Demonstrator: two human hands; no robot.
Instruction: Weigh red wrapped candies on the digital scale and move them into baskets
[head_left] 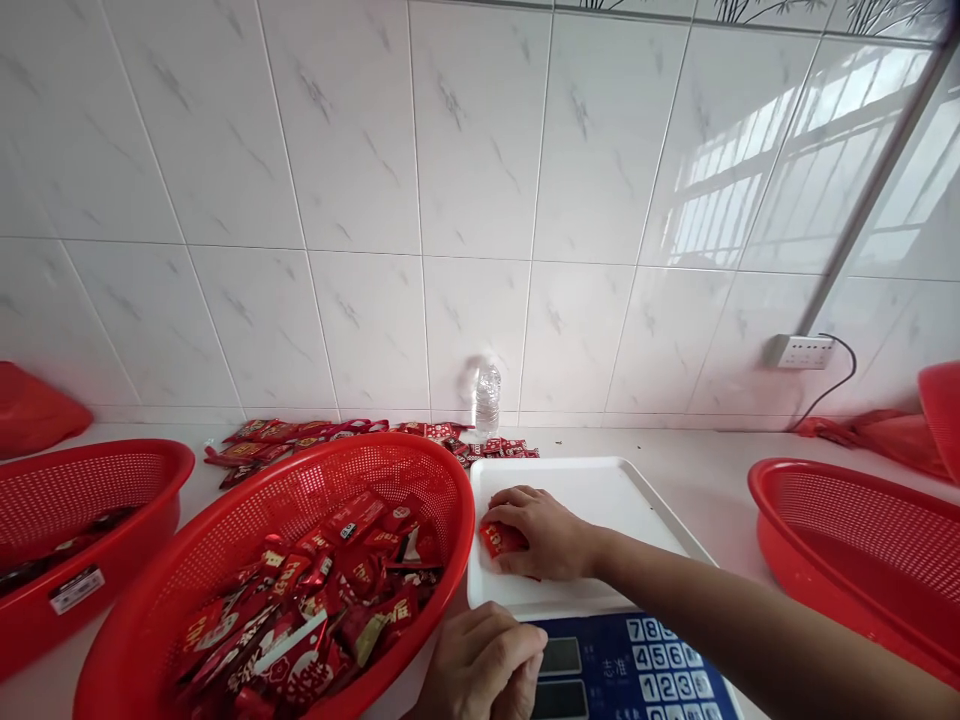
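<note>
Head view. The right hand (pixel 546 535) is laid on the white weighing tray (pixel 600 490) of a digital scale (pixel 660 670). Its fingers are curled together over a few red packets (pixel 501 538), which are pinned to the tray under the fingertips at the hand's left side. The left hand (pixel 480 665) is held nearer the body, at the scale's front corner, with the fingers folded in; whether anything is enclosed cannot be told. Just left of both hands a red mesh basket (pixel 247 530) is shown, with a heap of like packets (pixel 330 610) in it. Beyond the right hand, by the tiled wall, loose packets (pixel 300 435) and a clear water bottle (pixel 487 400) are seen on the worktop (pixel 720 480). A second red basket (pixel 90 490) is placed well to the left and a third red basket (pixel 847 530) well to the right. The red packets are judged light, thin and pliant, with glossy film that is likely slippery and easily crumpled. They are best pinched at a sealed edge, or gathered several at once beneath curled fingers, with little force needed.
</note>
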